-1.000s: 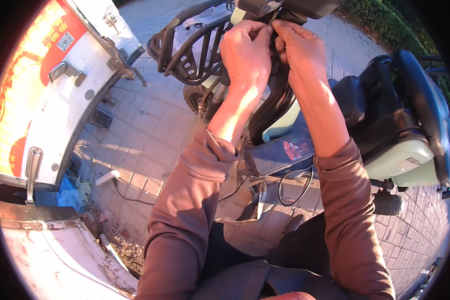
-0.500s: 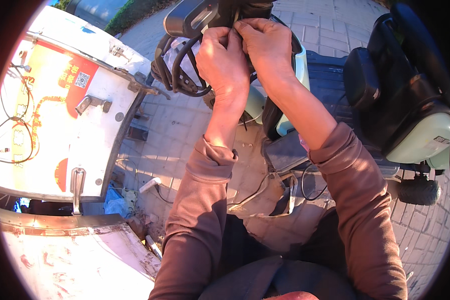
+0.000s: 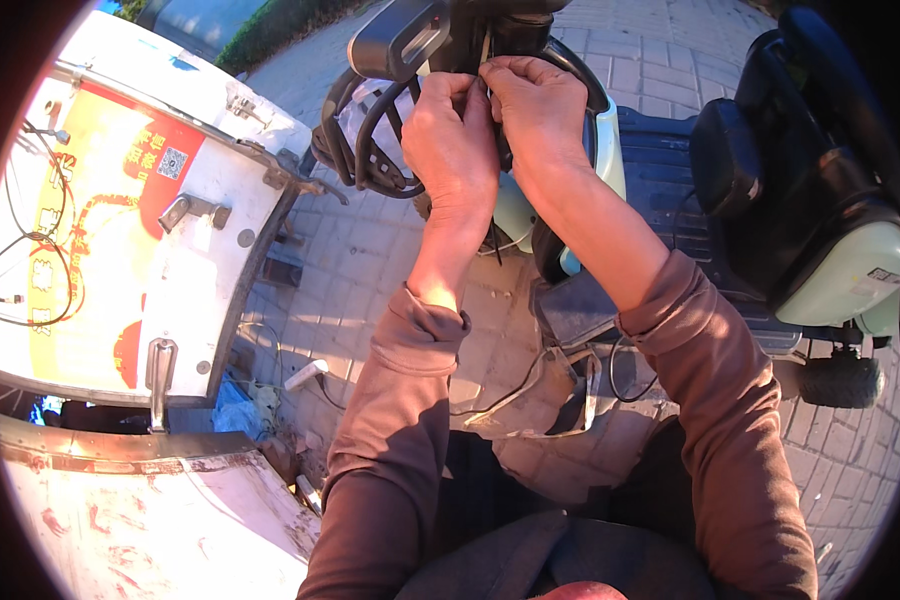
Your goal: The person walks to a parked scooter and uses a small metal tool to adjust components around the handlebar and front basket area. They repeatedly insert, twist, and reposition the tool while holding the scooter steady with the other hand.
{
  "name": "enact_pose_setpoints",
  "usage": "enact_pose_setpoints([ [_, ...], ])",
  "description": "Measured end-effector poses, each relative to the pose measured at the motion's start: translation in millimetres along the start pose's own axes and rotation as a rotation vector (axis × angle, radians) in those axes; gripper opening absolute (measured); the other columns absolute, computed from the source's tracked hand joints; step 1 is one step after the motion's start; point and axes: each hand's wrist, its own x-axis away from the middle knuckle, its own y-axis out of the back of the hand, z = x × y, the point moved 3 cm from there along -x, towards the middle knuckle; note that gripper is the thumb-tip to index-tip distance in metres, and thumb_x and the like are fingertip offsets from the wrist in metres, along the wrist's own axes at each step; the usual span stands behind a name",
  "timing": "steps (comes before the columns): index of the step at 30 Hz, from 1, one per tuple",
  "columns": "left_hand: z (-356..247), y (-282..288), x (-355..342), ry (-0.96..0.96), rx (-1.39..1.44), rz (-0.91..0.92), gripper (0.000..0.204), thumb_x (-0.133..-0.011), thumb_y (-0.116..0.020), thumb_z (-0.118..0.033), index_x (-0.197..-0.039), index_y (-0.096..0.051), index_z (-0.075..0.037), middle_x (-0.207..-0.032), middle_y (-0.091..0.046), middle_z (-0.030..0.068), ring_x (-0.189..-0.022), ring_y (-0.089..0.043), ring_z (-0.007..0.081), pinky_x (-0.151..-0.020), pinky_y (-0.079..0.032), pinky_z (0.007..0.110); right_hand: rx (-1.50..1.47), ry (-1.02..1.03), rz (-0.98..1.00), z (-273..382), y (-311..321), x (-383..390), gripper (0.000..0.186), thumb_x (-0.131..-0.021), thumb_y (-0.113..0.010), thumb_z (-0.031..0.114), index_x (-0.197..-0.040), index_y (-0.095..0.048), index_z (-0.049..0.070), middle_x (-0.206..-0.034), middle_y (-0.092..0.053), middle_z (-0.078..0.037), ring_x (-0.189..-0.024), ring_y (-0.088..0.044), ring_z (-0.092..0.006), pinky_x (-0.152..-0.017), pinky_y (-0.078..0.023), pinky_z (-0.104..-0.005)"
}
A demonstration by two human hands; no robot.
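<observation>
My left hand (image 3: 450,135) and my right hand (image 3: 535,115) are close together under the dark handlebar column (image 3: 515,20) of a pale green electric scooter (image 3: 605,150). The right thumb and forefinger pinch at a thin light cable or strip (image 3: 486,48) that runs down the column. The left fingers are closed beside them; what exactly they hold is hidden. The black basket (image 3: 355,130) sits just left of my hands, with pale plastic inside.
A white cart (image 3: 210,300) with a red-yellow panel and looped wires fills the left. The scooter's black seat (image 3: 790,160) and footboard (image 3: 660,250) are to the right. A white power strip (image 3: 305,372), cables and a blue bag (image 3: 240,405) lie on the paving; a hedge runs behind.
The view has turned, bringing more cart and paving into sight. My hands stay together at the column, with small shifts of the fingers; in the last half second they sit slightly lower in view.
</observation>
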Motion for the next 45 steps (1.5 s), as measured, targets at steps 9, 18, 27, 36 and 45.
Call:
enact_pose_setpoints([
  [9,-5,-7,-12,-0.082,-0.106,-0.028,0.009,-0.090,-0.074,-0.011,-0.093,-0.071,-0.002,-0.082,-0.075,0.0118,-0.072,-0.070,0.0266,-0.068,-0.053,0.037,-0.004,0.064,-0.096,-9,-9,-18,0.014,-0.095,-0.072,0.005,-0.103,-0.074,-0.006,-0.073,-0.064,-0.002,-0.061,-0.053,-0.0083,-0.056,-0.044,-0.0261],
  [18,-7,-6,-14,-0.061,-0.049,0.082,0.010,-0.093,-0.063,0.007,-0.100,-0.070,0.005,-0.091,-0.071,0.0055,-0.082,-0.062,0.0107,-0.076,-0.053,0.027,0.116,-0.074,-0.051,7,-2,0,0.027,-0.090,-0.070,0.019,-0.113,-0.079,0.006,-0.110,-0.078,-0.017,-0.101,-0.076,-0.0340,-0.089,-0.058,-0.0404],
  [27,-4,1,-15,-0.107,-0.021,0.216,0.011,-0.096,-0.067,-0.004,-0.106,-0.068,0.000,-0.095,-0.071,0.0047,-0.087,-0.065,0.0121,-0.080,-0.054,0.029,0.217,0.000,0.037,23,5,12,0.036,-0.095,-0.061,0.017,-0.124,-0.072,0.000,-0.106,-0.075,-0.024,-0.103,-0.073,-0.0398,-0.092,-0.056,-0.0451],
  [36,-12,-1,-10,-0.108,-0.105,0.191,0.011,-0.096,-0.063,-0.002,-0.107,-0.066,0.001,-0.099,-0.069,0.0048,-0.089,-0.065,0.0132,-0.082,-0.053,0.028,0.126,0.024,0.101,22,12,12,0.034,-0.096,-0.057,0.015,-0.122,-0.072,0.001,-0.102,-0.074,-0.026,-0.096,-0.073,-0.0413,-0.090,-0.056,-0.0477],
  [45,-20,2,-16,-0.043,-0.178,0.076,0.015,-0.091,-0.072,-0.008,-0.103,-0.069,0.001,-0.091,-0.072,0.0058,-0.083,-0.068,0.0147,-0.079,-0.055,0.029,-0.158,-0.032,0.089,15,5,6,0.029,-0.095,-0.059,0.012,-0.117,-0.074,0.000,-0.098,-0.077,-0.020,-0.090,-0.075,-0.0308,-0.085,-0.057,-0.0390],
])
